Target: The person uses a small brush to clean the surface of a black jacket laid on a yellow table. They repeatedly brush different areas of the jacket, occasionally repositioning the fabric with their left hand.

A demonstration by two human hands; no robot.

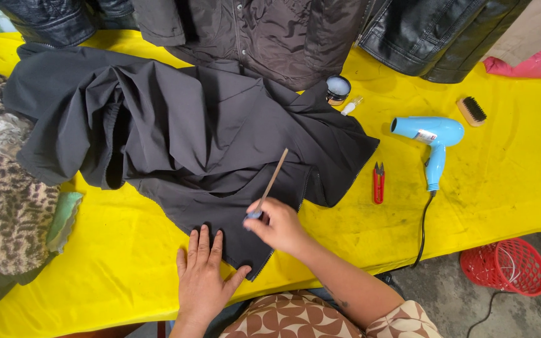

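Jacket [189, 131]: one, dark grey, crumpled across the yellow table [521, 175], zipper edge at its lower right. One thin brush [269, 184] is pinched in the right hand [280, 225], its tip on the cloth. The left hand [203, 275] lies flat and spread on the hem. Beside: one blue dryer [430, 134], one red snips [378, 181], one tin [338, 89], one scrub brush [471, 111], one red basket [505, 266].

Table cover [502, 181] bright yellow, grubby at 3 o'clock. Jacket [189, 138] at centre charcoal grey. Hair dryer [430, 134] at 2 o'clock sky blue. Thread snips [378, 183] red. Basket [505, 266] at 4 o'clock red. Fabric [1, 206] at 9 o'clock leopard-spotted tan and brown. Sleeve [402, 322] at 6 o'clock brown-and-cream geometric print.
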